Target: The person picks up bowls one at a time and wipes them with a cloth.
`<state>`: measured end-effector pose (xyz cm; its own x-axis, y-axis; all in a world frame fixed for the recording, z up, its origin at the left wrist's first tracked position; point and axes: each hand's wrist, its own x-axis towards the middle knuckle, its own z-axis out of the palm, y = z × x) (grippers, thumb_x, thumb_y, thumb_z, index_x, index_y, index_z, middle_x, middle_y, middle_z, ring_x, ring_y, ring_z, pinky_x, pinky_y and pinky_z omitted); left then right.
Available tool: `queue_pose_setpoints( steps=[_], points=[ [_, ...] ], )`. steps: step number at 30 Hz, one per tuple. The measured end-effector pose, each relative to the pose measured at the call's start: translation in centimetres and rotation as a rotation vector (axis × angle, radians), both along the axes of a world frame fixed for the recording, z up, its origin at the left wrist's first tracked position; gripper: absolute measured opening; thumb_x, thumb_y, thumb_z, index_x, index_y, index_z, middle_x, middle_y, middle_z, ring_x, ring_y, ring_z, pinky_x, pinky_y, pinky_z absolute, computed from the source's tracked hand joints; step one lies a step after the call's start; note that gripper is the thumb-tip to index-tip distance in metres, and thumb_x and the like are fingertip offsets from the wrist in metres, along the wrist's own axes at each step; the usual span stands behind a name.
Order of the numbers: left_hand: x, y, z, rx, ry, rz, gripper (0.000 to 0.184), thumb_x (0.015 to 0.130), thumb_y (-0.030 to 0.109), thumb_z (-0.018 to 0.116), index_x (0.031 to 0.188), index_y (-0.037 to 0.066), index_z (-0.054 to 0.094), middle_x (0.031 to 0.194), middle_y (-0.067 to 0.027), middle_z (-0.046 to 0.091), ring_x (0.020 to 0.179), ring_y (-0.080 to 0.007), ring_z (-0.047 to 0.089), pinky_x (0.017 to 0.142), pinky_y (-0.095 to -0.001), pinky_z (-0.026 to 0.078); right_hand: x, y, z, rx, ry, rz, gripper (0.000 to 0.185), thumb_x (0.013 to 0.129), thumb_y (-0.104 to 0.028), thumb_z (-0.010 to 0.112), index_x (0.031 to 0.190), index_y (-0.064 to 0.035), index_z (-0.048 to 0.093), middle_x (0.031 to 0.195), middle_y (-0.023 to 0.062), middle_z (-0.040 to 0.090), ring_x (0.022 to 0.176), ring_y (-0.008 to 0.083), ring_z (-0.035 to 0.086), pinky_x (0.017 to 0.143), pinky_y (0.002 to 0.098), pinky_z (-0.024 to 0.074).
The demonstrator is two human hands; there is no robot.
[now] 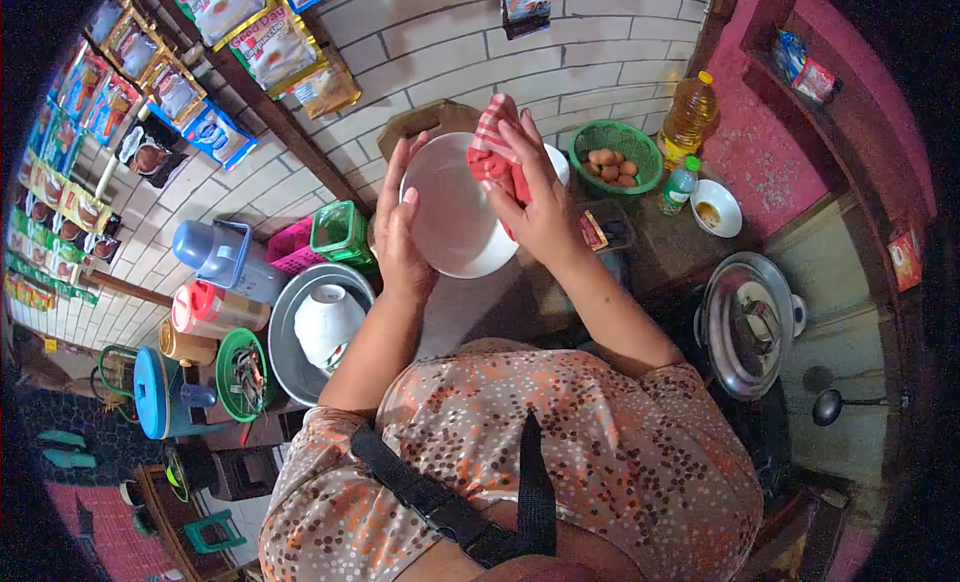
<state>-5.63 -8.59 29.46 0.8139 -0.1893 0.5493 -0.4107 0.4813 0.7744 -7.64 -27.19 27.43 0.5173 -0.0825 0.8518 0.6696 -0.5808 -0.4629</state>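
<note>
A white bowl [450,207] is held up in front of my chest, its inside facing me. My left hand [402,232] grips the bowl's left side, thumb at the rim and fingers behind it. In my right hand [538,197] is a red-and-white striped cloth [492,152], pressed against the bowl's upper right rim. Part of the cloth is hidden by my right fingers. Another white item [558,164] shows partly behind my right hand. To the left, a grey metal basin [285,327] holds stacked white bowls [328,322].
A green basket [590,139] of eggs, an oil bottle [690,117], a small green-capped bottle [680,185] and a bowl with brown residue [728,200] stand right. A lidded pot [745,327] is nearer. Left are a green cutlery basket [232,367] and pitchers; sachets [275,52] hang above.
</note>
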Motion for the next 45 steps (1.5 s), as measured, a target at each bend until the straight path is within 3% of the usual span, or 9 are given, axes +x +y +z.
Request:
queue_pose_setpoints(
  steps=[4, 7, 8, 10, 13, 20, 23, 32, 45],
  points=[
    [1.3, -1.6, -1.4, 0.073, -0.044, -0.048, 0.069, 0.102, 0.034, 0.05, 0.161, 0.001, 0.035, 0.163, -0.0178, 0.041, 0.152, -0.0303, 0.037, 0.126, -0.0439, 0.025, 0.2, -1.5, -0.1, -0.011, 0.092, -0.024, 0.078, 0.082, -0.005, 0.081, 0.153, -0.0094, 0.049, 0.157, 0.0206, 0.049, 0.148, 0.0377, 0.045, 0.116, 0.0446, 0.0426],
    [2.1, -2.1, -1.7, 0.132, -0.074, -0.111, 0.066, 0.105, 0.03, 0.047, 0.163, 0.002, 0.031, 0.167, -0.0161, 0.036, 0.154, -0.0291, 0.032, 0.126, -0.044, 0.023, 0.1, -3.3, -0.5, -0.022, 0.219, -0.074, 0.071, 0.08, -0.007, 0.083, 0.147, -0.0193, 0.062, 0.147, 0.0169, 0.057, 0.134, 0.0333, 0.058, 0.111, 0.0416, 0.0475],
    [2.2, -2.0, -1.6, 0.332, -0.17, -0.025, 0.062, 0.106, 0.024, 0.046, 0.162, 0.002, 0.031, 0.167, -0.0161, 0.035, 0.155, -0.0286, 0.032, 0.126, -0.0435, 0.025, -0.1, -3.7, -0.5, -0.002, 0.203, -0.099, 0.065, 0.081, -0.009, 0.083, 0.14, -0.0317, 0.067, 0.14, 0.0153, 0.058, 0.126, 0.0346, 0.062, 0.105, 0.0409, 0.053],
    [1.8, -2.5, -1.6, 0.561, -0.274, 0.094, 0.06, 0.103, 0.003, 0.048, 0.162, 0.003, 0.032, 0.162, -0.0212, 0.041, 0.154, -0.0332, 0.033, 0.124, -0.0406, 0.029, -0.4, -5.2, -0.4, -0.042, 0.237, -0.118, 0.065, 0.081, -0.008, 0.082, 0.14, -0.0323, 0.067, 0.141, 0.0155, 0.058, 0.124, 0.0351, 0.063, 0.103, 0.0412, 0.0538],
    [1.8, -2.9, -2.0, 0.814, -0.274, 0.191, 0.069, 0.097, -0.005, 0.052, 0.162, 0.005, 0.031, 0.152, -0.0265, 0.051, 0.149, -0.0404, 0.04, 0.122, -0.0394, 0.034, -0.3, -6.4, -0.2, -0.102, 0.246, -0.13, 0.065, 0.081, -0.006, 0.081, 0.139, -0.0328, 0.068, 0.139, 0.0169, 0.059, 0.12, 0.0366, 0.065, 0.1, 0.0418, 0.0562],
    [3.1, -6.5, -4.8, 0.808, -0.423, 0.52, 0.057, 0.091, -0.008, 0.058, 0.147, 0.001, 0.054, 0.156, -0.0255, 0.048, 0.134, -0.0425, 0.058, 0.109, -0.0452, 0.05, 2.1, -9.8, -3.0, -0.112, 0.403, -0.181, 0.067, 0.08, -0.004, 0.081, 0.141, -0.0271, 0.067, 0.138, 0.0174, 0.062, 0.125, 0.0357, 0.063, 0.105, 0.0414, 0.0518],
    [4.8, -7.7, -8.2, 0.795, -0.379, 0.438, 0.055, 0.089, -0.008, 0.061, 0.143, -0.001, 0.057, 0.157, -0.0222, 0.049, 0.133, -0.042, 0.058, 0.105, -0.043, 0.053, 2.7, -10.7, -3.8, -0.099, 0.451, -0.209, 0.066, 0.079, -0.003, 0.081, 0.14, -0.0251, 0.067, 0.136, 0.0145, 0.065, 0.123, 0.0348, 0.064, 0.104, 0.0411, 0.052],
    [8.9, -10.7, -15.4, 0.751, -0.11, 0.371, 0.057, 0.086, -0.009, 0.059, 0.143, 0.0, 0.058, 0.157, -0.0209, 0.049, 0.138, -0.0388, 0.055, 0.11, -0.0428, 0.049, 7.7, -13.7, -9.1, -0.16, 0.478, -0.184, 0.065, 0.082, -0.004, 0.077, 0.14, -0.0301, 0.067, 0.134, 0.0135, 0.065, 0.119, 0.035, 0.066, 0.099, 0.0423, 0.0553],
    [12.6, -13.3, -15.1, 0.94, -0.078, 0.339, 0.058, 0.083, -0.011, 0.052, 0.14, -0.001, 0.06, 0.153, -0.0246, 0.051, 0.131, -0.0434, 0.059, 0.106, -0.0441, 0.052, 11.5, -16.0, -11.0, -0.169, 0.661, -0.243, 0.06, 0.083, -0.009, 0.078, 0.138, -0.0286, 0.067, 0.135, 0.0167, 0.062, 0.119, 0.0375, 0.065, 0.102, 0.0441, 0.0541]
  ],
)
